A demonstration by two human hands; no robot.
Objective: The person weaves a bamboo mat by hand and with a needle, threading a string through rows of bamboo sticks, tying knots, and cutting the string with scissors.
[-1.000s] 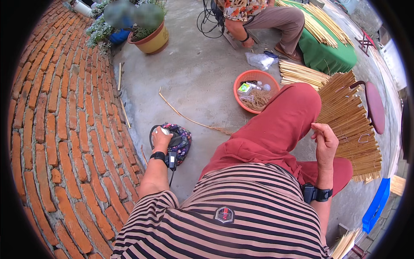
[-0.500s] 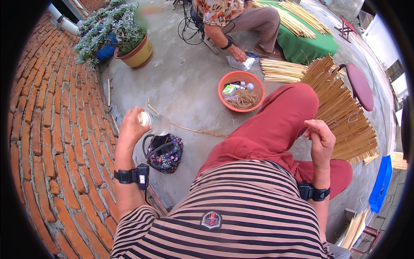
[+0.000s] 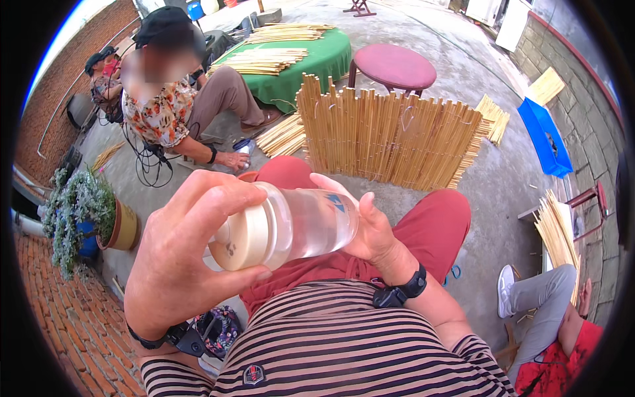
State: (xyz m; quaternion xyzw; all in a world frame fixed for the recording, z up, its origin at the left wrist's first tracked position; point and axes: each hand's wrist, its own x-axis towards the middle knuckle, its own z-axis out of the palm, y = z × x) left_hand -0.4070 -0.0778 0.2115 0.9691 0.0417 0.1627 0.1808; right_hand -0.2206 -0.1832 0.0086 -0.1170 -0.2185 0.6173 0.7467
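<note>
My left hand [image 3: 175, 251] is closed around the cream lid [image 3: 241, 241] of a clear plastic bottle [image 3: 307, 225] with liquid inside, held sideways in front of my chest. My right hand [image 3: 374, 231] cups the bottle's far end from behind, its thumb raised and its fingers partly hidden by the bottle. Beneath them are my red trousers [image 3: 430, 231]. A dark floral bag [image 3: 221, 331] lies low at the left, behind my left wrist. An orange basket [image 3: 248, 175] is mostly hidden beyond my left hand.
A person in a floral shirt [image 3: 159, 112] sits ahead left, beside a green-covered surface [image 3: 297, 96] bearing stick bundles. A stick mat [image 3: 390, 139], maroon stool [image 3: 393, 66] and blue tray [image 3: 542, 135] stand ahead. Potted plants [image 3: 119, 231] are left; another person [image 3: 552, 360] sits lower right.
My left hand has brought the bottle up from beside the bag to my chest. My right hand has moved from my knee to the bottle. The view has tilted up.
</note>
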